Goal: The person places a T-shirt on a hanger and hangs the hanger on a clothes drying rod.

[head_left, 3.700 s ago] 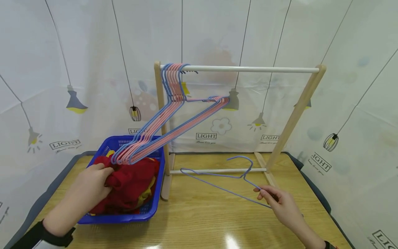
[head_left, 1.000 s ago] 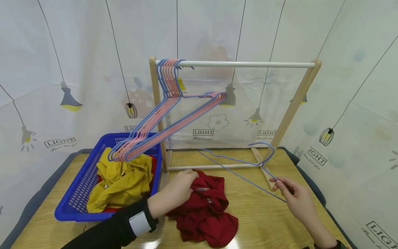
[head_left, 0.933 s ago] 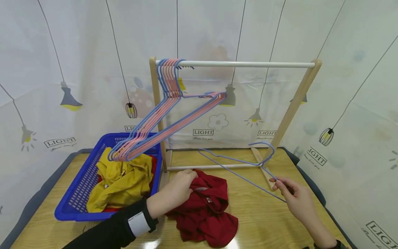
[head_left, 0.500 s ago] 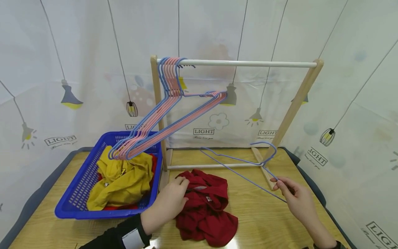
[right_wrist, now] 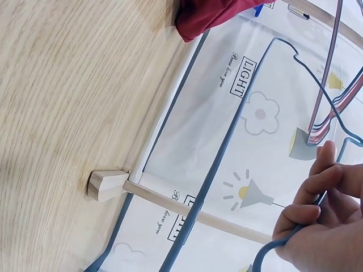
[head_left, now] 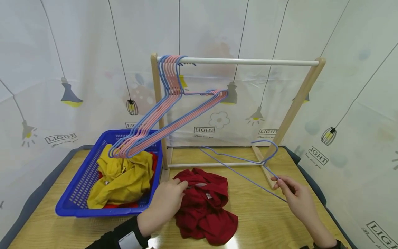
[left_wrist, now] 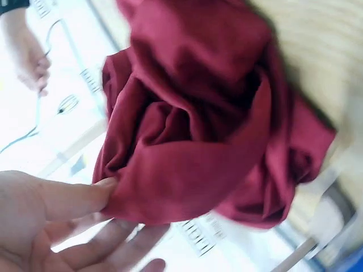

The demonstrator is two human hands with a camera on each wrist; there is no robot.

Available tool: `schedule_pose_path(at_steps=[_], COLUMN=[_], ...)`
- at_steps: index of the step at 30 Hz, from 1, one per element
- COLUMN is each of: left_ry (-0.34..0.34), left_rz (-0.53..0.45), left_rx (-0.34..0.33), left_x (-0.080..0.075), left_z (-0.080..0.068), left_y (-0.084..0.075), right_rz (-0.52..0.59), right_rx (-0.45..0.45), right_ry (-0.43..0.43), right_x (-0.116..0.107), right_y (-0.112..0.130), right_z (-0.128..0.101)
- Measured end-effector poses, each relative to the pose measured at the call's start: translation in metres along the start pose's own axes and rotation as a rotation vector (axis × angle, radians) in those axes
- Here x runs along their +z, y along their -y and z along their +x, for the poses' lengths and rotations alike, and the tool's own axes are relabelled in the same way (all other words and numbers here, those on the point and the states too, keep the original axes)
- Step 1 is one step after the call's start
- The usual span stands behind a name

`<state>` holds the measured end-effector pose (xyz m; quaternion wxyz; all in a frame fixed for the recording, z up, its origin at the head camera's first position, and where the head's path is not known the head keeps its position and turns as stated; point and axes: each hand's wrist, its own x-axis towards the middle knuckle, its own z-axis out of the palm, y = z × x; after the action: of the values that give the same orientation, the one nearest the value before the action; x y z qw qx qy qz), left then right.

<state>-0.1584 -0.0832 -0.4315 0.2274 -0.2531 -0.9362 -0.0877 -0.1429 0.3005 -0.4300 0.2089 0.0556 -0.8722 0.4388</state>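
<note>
A crumpled dark red garment with a small white tag lies on the table, right of the basket. My left hand is at its left edge in the head view. In the left wrist view the thumb and fingers pinch a fold of the red garment. Over the table's right side, my right hand holds a blue hanger by one shoulder, its hook toward the rack. The right wrist view shows the right hand's fingers curled round the hanger's blue wire.
A wooden rack with a white top rail stands behind. Several blue and pink hangers hang at its left end, reaching over the blue basket. A yellow garment lies in the basket on top of red cloth.
My left hand has brought the red garment from the basket to the table, uncovering the yellow one, then shifted slightly left. The basket sits further left. The right hand moved slightly right with the hanger.
</note>
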Motion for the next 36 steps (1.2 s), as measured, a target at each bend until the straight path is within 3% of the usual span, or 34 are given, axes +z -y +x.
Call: schedule_pose_path(at_steps=[3,6,10,13,18,24,30,33,36], left_ry=[-0.108,-0.174,-0.197,-0.164,-0.01,0.267,0.372,0.327,0.109], left_rz=[-0.038,-0.084,-0.157,-0.219,-0.226,-0.016,0.115,0.178,0.25], left_rx=[0.022,0.027,0.035,0.1,0.212,0.166,0.127,0.2,0.321], left_x=[-0.015,-0.031,-0.05,-0.055,-0.051,-0.042,-0.028,-0.015,0.005], left_z=[0.001,0.001,-0.002,-0.01,-0.029,-0.045,-0.06,-0.07,-0.078], left_y=[0.001,0.002,0.003,0.004,0.007,0.006,0.002,-0.001,-0.003], right_rz=[0.002,-0.004,-0.002,0.006,-0.009,-0.017,-0.015,-0.013,-0.012], right_rx=[-0.001,-0.002,-0.016,-0.03,-0.016,-0.016,-0.028,-0.027,-0.029], right_ry=[-0.004,-0.006,-0.008,-0.011,-0.01,-0.02,-0.015,-0.011,-0.018], right_x=[-0.001,-0.001,-0.001,-0.001,-0.001,-0.002,-0.001,0.0,-0.001], right_y=[-0.002,-0.003,-0.002,-0.002,-0.001,0.001,0.002,0.002,0.002], right_z=[0.0,0.0,0.0,0.0,-0.001,0.0,0.0,0.0,-0.001])
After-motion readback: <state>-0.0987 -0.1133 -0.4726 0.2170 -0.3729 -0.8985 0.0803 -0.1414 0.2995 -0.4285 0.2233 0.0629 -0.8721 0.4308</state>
